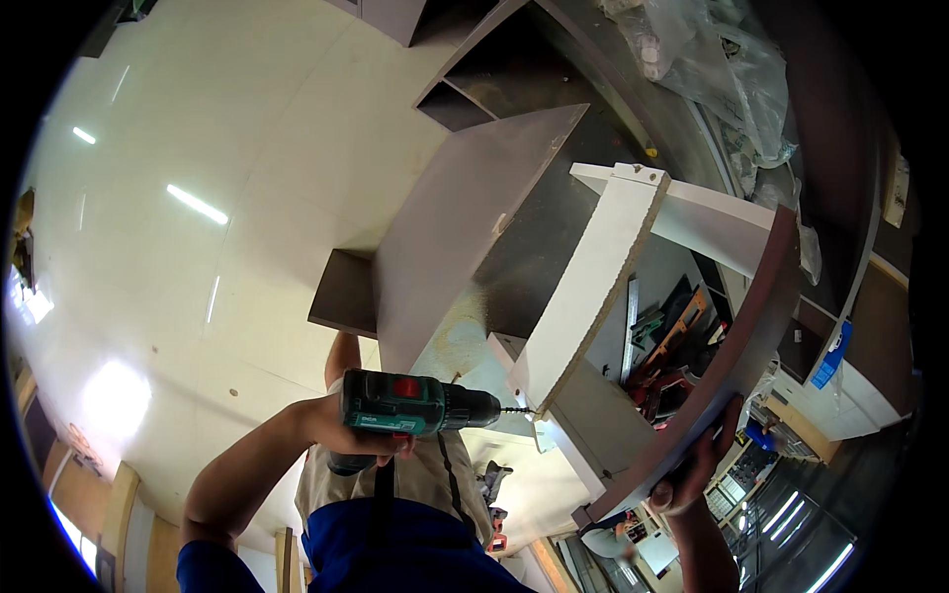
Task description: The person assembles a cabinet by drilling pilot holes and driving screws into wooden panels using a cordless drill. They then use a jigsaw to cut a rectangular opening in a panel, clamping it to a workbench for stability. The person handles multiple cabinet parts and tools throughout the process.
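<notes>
The drill lies left of the white board's near end, long axis left-to-right, bit tip at that edge, the left hand wrapped round its grip, the right hand clasping the dark red panel farther right.

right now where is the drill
The drill is just left of centre in the head view, in the left hand, bit at the lower end of the white board.
</notes>
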{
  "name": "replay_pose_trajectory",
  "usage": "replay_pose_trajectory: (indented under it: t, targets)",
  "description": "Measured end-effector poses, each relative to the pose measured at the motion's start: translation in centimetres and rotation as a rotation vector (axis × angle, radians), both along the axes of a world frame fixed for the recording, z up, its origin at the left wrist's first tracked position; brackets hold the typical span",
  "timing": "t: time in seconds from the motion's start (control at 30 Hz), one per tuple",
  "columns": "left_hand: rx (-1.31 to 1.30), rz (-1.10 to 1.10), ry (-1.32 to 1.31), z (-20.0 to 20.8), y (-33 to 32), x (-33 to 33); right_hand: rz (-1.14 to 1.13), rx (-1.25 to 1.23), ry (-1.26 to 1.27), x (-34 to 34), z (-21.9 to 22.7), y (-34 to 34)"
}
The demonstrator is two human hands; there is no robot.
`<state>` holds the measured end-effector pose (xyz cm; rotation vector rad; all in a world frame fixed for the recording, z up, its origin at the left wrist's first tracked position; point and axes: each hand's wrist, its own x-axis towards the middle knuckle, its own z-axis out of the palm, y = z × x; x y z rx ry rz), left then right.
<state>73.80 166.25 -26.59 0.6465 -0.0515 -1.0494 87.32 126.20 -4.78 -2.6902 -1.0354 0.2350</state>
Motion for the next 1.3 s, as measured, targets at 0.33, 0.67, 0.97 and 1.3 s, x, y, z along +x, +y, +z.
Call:
replay_pose_trajectory:
  t: [0.33,0.67,0.97,1.3]
  targets:
    - [-0.018,0.062,0.064,-0.3,0.3,-1.3,0.025,-0.014,-0.022,0.2,0.0,0.1]
    - [-0.018,0.128,0.067,0.3,0.9,-1.1,-0.020,0.058,-0.012,0.0,-0.4,0.1]
    - [-0.005,0.192,0.078,0.8,1.0,-2.0,-0.014,0.083,-0.013,0.0,-0.6,-0.2]
    - [0.152,0.224,0.103,-5.4,-1.8,-6.8,-0.005,0.043,0.017,0.3,0.0,0.0]
